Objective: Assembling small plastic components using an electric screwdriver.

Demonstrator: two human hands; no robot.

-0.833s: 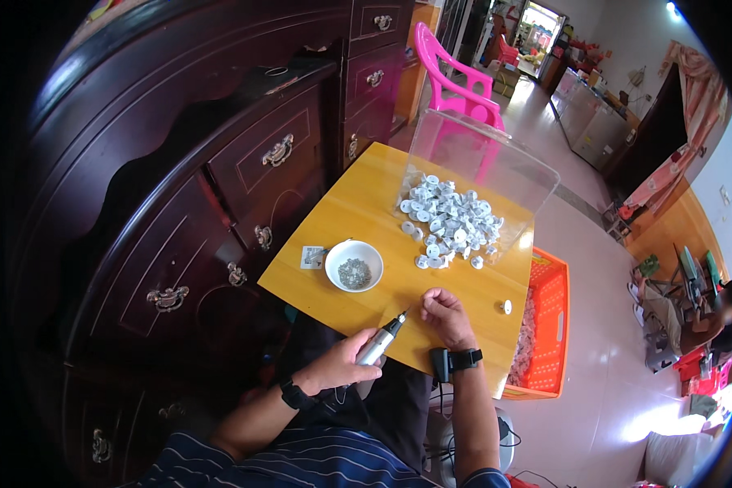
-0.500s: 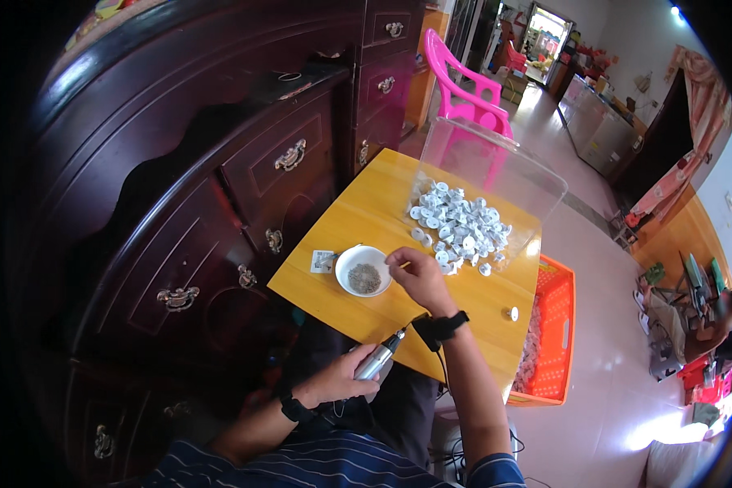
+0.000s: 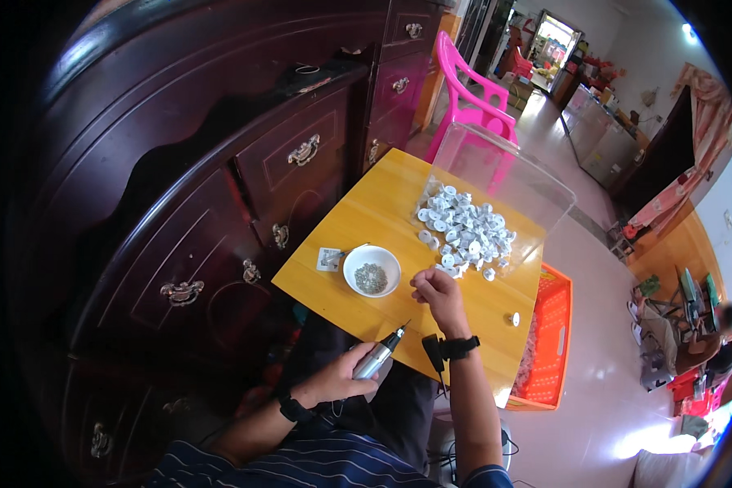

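My left hand (image 3: 338,379) is wrapped round a silver and black electric screwdriver (image 3: 374,361), its thin bit pointing up and away over the table's near edge. My right hand (image 3: 442,298) hovers above the table, just right of a white bowl (image 3: 358,259), with thumb and fingers pinched together. Whatever the pinch holds, if anything, is too small to see. Small metallic pieces, probably screws (image 3: 372,278), lie in the bowl. Beyond the right hand spreads a heap of white round plastic parts (image 3: 468,228). One single white part (image 3: 515,320) lies apart near the right edge.
The yellow wooden table (image 3: 321,297) carries a small printed card (image 3: 328,259) and a clear plastic bin (image 3: 537,180) tipped toward me. An orange crate (image 3: 551,342) stands right of the table. Dark drawers (image 3: 211,228) flank the left; a pink chair (image 3: 476,106) is behind.
My right hand has moved from the bowl's rim to the right, fingers still pinched. The left hand with the screwdriver has hardly moved. The view has shifted slightly.
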